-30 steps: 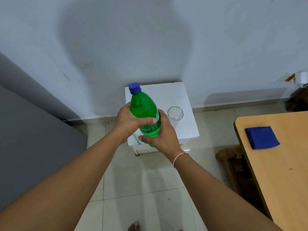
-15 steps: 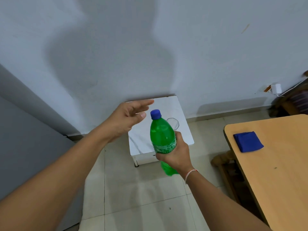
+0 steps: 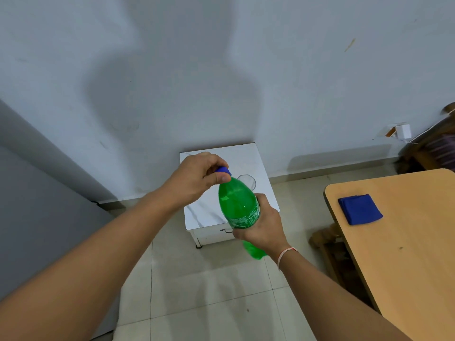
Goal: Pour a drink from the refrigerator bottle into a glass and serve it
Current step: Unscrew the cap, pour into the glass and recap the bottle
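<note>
Gripping the green bottle [image 3: 240, 207], the right hand [image 3: 263, 227] steadied it while the left hand [image 3: 197, 178] pinched the cap [image 3: 222, 170], apparently to unscrew it.

bottle [image 3: 237, 205]: 1 (blue cap on) | glass [image 3: 247, 181]: 1 | cloth [image 3: 360, 209]: 1 | tables: 2

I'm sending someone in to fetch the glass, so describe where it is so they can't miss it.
Look at the small white table standing against the wall. The glass stands on its top, just beyond the green bottle held in front of it. It is clear with an angular rim, and looks empty.
</note>
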